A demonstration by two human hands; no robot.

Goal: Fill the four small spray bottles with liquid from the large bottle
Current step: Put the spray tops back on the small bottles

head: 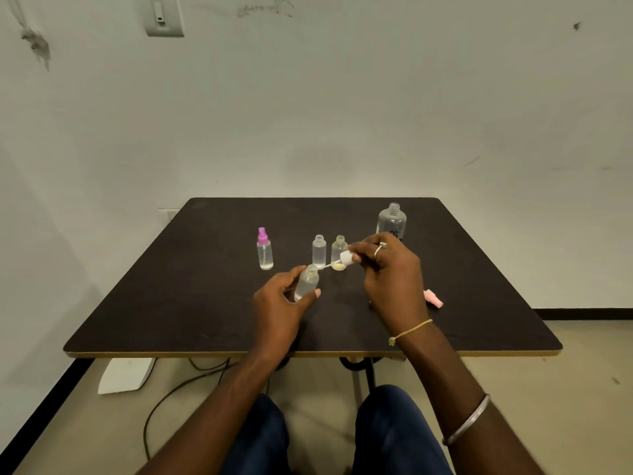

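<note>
Now we sit at a dark worktop [479, 303]; our left hand [277, 303] curls round a tilted small spray bottle [307, 284] near the middle; our right hand [390, 275] pinches a white spray cap [345, 258], its thin tube aimed at the bottle's mouth; the bottle looks light, smooth, probably slippery when wet, so we judge its body the safest hold; the large bottle [391, 221] stands open behind

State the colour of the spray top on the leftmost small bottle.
Purple spray top, clearest in the head view.
</note>
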